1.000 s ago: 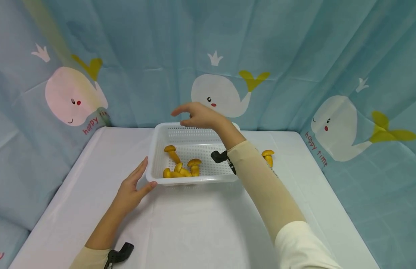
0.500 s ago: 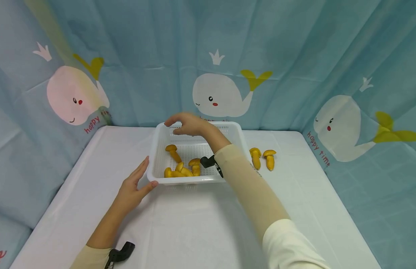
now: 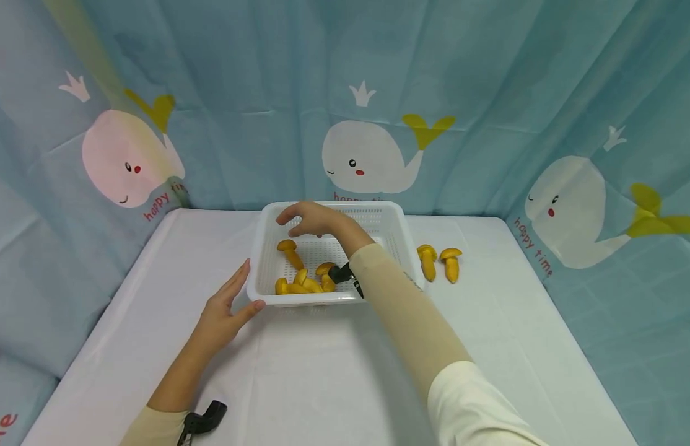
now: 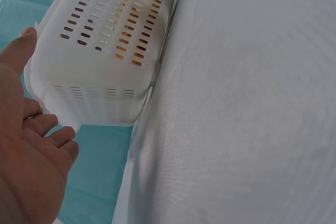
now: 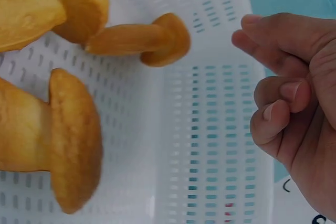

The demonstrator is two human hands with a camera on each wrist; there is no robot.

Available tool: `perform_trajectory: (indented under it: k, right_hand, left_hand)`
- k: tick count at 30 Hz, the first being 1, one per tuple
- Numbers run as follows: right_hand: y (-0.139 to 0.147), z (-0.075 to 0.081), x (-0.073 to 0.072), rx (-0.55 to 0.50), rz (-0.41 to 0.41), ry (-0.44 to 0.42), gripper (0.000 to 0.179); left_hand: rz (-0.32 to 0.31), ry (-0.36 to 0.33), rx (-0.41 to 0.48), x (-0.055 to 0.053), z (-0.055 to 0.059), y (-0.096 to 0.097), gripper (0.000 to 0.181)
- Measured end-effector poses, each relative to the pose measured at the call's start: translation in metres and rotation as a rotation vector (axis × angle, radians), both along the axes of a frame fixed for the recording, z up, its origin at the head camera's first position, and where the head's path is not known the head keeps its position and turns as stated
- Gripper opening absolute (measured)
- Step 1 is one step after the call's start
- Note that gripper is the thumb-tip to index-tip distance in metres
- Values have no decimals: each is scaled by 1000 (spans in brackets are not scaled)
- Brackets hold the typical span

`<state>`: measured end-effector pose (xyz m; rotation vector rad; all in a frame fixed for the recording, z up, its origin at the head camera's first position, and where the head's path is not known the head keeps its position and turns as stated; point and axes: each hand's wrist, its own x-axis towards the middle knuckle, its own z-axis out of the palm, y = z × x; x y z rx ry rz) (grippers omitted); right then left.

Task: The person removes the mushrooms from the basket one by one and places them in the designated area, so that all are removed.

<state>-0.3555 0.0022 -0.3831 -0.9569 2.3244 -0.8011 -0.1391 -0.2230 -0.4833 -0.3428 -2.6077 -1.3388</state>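
A white perforated plastic basket point(image 3: 300, 300) stands on the table with several yellow-brown mushrooms in it. One mushroom point(image 3: 290, 253) lies apart towards the back left; the others, including a mushroom point(image 3: 326, 269), cluster by the front wall. Over the basket, my right hand point(image 3: 317, 222) has loosely bent fingers and holds nothing. The right wrist view puts this hand point(image 5: 294, 82) near the rim, apart from the nearest mushroom point(image 5: 165, 40). At the front left corner, my left hand point(image 3: 219, 319) touches the basket, fingers along its side and thumb at the front rim.
Two more mushrooms, a left one point(image 3: 427, 263) and a right one point(image 3: 451, 265), lie on the table just right of the basket. White cloth point(image 3: 323, 371) covers the table. A blue curtain point(image 3: 239, 161) with whale prints hangs close behind the table and along both sides.
My right hand has come down and forward from above the back rim to over the basket's inside. The two mushrooms right of the basket are now uncovered by the arm. My left hand stays put.
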Motion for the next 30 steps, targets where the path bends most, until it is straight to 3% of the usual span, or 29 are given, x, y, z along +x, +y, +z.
perform_trajectory:
  k: [6,17,22,30]
  right_hand:
    - [4,-19,0,37,-13,-19,42]
    - [3,-35,-2,86,-5,-73,46]
    - [0,-42,-4,124,-5,-45,45]
    - [-5,-42,-2,110,12,-8,38]
  left_hand:
    - [-10,-7,3,0,2,4,90]
    - [-6,-10,-13,-1,3,3,91]
    - [-3,-9,-13,-1,2,2,91]
    - [7,-7,-5,2,1,1,89]
